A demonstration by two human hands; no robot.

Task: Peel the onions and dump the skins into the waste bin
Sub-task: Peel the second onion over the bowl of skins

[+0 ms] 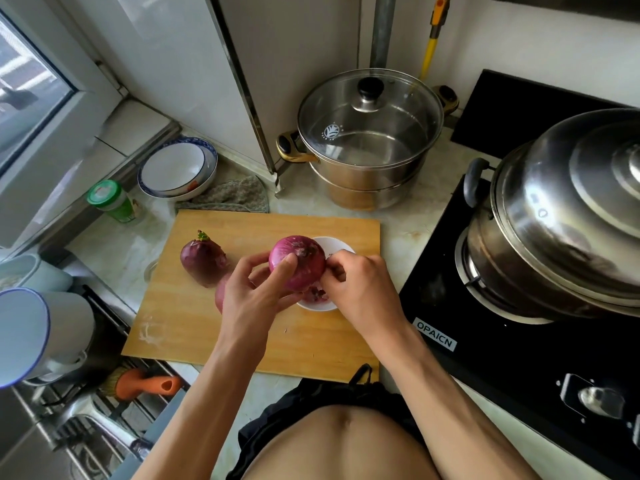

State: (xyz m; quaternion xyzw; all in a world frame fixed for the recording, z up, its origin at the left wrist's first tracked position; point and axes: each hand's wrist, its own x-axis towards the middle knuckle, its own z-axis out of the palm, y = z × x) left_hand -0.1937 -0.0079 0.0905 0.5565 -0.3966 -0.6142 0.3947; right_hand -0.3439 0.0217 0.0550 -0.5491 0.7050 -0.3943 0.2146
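Note:
My left hand (254,292) grips a red onion (300,258) and holds it above a small white bowl (334,244) on the wooden cutting board (194,327). My right hand (356,285) pinches the onion's skin at its right side. Purple skin scraps (317,294) lie in the bowl under the onion. A second unpeeled onion (202,261) with a green sprout stands on the board to the left. Another onion (220,294) shows partly behind my left wrist. No waste bin is in view.
A lidded steel pot (370,140) stands behind the board. A large steel steamer (561,216) sits on the black gas hob (519,344) at right. Stacked plates (176,168), a green-capped jar (110,200) and a cloth (228,195) lie at back left. The sink (79,431) is at lower left.

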